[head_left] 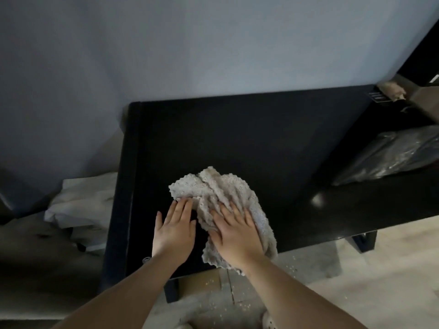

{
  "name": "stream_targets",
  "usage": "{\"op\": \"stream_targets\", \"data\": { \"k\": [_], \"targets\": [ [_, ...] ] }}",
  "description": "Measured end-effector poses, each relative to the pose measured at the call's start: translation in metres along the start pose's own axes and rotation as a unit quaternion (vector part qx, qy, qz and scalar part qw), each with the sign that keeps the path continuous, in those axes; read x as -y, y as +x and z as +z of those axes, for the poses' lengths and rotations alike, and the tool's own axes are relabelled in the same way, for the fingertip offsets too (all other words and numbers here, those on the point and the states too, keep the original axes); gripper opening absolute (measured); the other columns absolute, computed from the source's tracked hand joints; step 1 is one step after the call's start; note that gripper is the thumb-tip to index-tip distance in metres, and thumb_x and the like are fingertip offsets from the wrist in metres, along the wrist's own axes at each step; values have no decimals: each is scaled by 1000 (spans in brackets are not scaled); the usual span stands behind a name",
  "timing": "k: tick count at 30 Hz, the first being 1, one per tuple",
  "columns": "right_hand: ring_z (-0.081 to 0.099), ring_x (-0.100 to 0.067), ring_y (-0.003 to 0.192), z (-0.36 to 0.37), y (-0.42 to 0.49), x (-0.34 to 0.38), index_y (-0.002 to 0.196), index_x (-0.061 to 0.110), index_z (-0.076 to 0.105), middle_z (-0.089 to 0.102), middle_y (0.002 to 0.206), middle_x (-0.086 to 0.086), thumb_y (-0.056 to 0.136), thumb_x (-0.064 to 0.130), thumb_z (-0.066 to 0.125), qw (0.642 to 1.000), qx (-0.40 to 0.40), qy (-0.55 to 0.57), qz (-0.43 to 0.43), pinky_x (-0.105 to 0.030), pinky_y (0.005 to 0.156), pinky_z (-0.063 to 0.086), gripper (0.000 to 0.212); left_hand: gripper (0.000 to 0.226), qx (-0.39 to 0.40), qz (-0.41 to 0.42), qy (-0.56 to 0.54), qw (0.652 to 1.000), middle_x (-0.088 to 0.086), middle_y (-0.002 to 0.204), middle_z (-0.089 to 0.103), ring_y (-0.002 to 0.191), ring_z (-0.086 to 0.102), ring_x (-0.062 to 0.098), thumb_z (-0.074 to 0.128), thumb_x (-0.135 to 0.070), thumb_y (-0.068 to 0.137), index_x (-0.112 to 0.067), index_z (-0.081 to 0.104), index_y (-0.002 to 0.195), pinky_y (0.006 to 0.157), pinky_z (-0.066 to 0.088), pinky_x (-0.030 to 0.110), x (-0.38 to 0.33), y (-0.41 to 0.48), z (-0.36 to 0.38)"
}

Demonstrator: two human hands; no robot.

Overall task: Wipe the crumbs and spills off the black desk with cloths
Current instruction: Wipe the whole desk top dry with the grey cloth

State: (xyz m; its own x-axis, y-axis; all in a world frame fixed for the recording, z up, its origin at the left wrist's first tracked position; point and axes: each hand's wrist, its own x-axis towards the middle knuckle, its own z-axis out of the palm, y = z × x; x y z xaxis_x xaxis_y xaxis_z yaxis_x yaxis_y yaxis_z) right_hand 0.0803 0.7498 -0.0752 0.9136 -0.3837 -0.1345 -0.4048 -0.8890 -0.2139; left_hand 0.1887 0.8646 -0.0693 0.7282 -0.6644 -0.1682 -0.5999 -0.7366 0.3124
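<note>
Hands x2 flat: right hand [237,233] on 1 cloth [221,188], left hand [174,230] on desk [237,134].

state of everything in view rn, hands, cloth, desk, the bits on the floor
black desk: glossy top, no crumbs visible on it
grey cloth: crumpled on the black desk, near corner hanging over the front edge
left hand: flat on the black desk, fingertips at the grey cloth's edge
right hand: flat, pressing on the grey cloth
crumbs: scattered on the floor below the front edge
plastic bag: crumpled, lying at the right
</note>
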Motion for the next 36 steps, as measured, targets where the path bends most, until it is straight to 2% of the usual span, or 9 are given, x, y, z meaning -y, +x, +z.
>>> {"op": "stream_targets", "data": {
  "k": [9,16,20,23,25,28,32,34,36],
  "targets": [
    [-5,-12,145,-35,-38,-189,149,32,7,2,158,6,84,58,0,993,-18,9,119,-37,117,-7,71,71,32,-22,79,996,-4,157,-14,144,-15,18,19,-56,95,-21,-14,147,116,-4,51,-135,18,44],
    [-5,-17,145,-60,-74,-322,150,29,4,-1,159,2,97,47,16,943,-44,39,328,-42,118,0,57,71,80,-78,94,989,2,157,-16,143,-19,25,13,-57,94,-18,-12,148,114,-2,55,-211,37,66],
    [-13,-16,143,-47,-65,-267,150,27,10,-1,158,3,88,49,-4,986,-51,23,156,-41,115,-7,67,72,92,-100,97,986,4,156,-20,142,-21,26,11,-59,93,-18,-16,147,114,-4,55,-217,40,69],
    [-27,-15,135,-50,-68,-253,150,27,2,-12,156,6,84,60,-17,999,37,10,-2,-37,109,-20,76,73,71,-107,97,987,3,156,-18,142,-20,24,11,-60,93,-19,-14,148,114,-3,54,-218,39,72],
    [-23,-15,139,-60,-70,-280,148,33,-3,-14,155,9,83,63,-13,998,55,-18,-30,-39,109,-21,72,73,45,-111,100,988,3,157,-13,143,-17,24,13,-60,92,-19,-9,149,114,-1,54,-220,38,76],
    [-10,-18,144,-69,-77,-344,148,39,3,-4,158,8,93,61,10,991,11,-9,134,-48,112,-12,59,74,13,-134,65,989,3,158,-4,144,-13,23,26,-59,92,-16,7,149,113,1,57,-227,45,75],
    [-10,-25,144,-77,-81,-397,149,38,1,-7,159,3,93,59,15,905,-12,55,422,-61,111,-2,61,77,30,-153,50,987,2,158,-7,143,-16,24,28,-61,91,-17,5,149,111,1,61,-232,60,73],
    [-12,-27,144,-79,-69,-389,149,36,-2,-11,158,2,94,57,12,883,-21,72,463,-60,112,-2,61,79,41,-151,57,986,2,157,-14,142,-20,24,23,-64,90,-19,-4,149,110,-2,62,-231,65,73],
    [-11,-27,144,-72,-54,-359,150,32,-3,-10,158,1,96,53,11,912,-16,79,403,-56,114,-1,59,81,47,-145,67,986,2,156,-18,141,-22,24,18,-67,88,-20,-10,148,109,-3,62,-229,70,73]
  ]
}}
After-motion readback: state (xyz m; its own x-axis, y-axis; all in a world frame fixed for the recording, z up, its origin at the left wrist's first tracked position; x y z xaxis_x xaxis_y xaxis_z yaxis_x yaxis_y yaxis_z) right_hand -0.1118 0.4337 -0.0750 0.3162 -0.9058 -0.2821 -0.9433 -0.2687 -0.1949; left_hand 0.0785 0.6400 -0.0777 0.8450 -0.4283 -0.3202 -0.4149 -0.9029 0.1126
